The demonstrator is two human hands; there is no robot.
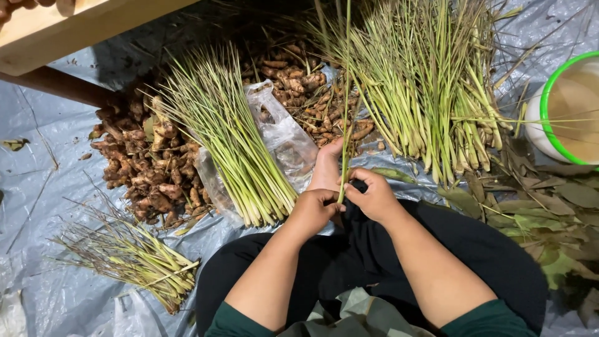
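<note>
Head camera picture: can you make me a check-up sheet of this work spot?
Surface: grey plastic sheet on the ground.
Job's things: one lemongrass stalk, upright.
Clutter: lemongrass piles, ginger roots, clear bag, trimmings, dry leaves.
Grips: left hand and right hand both pinch the stalk's base.
Cables: nothing seen.
Surroundings: green-rimmed bowl, wooden board, a bare foot.

The lemongrass stalks (240, 156) run pale green to cream at their cut ends, beside knobbly brown ginger roots (146, 165). A grey-blue plastic sheet (37, 187) lies beneath, and the white bowl (561, 106) has a bright green rim. The person's trousers (474, 243) are black, the sleeves (234, 321) dark green.
</note>
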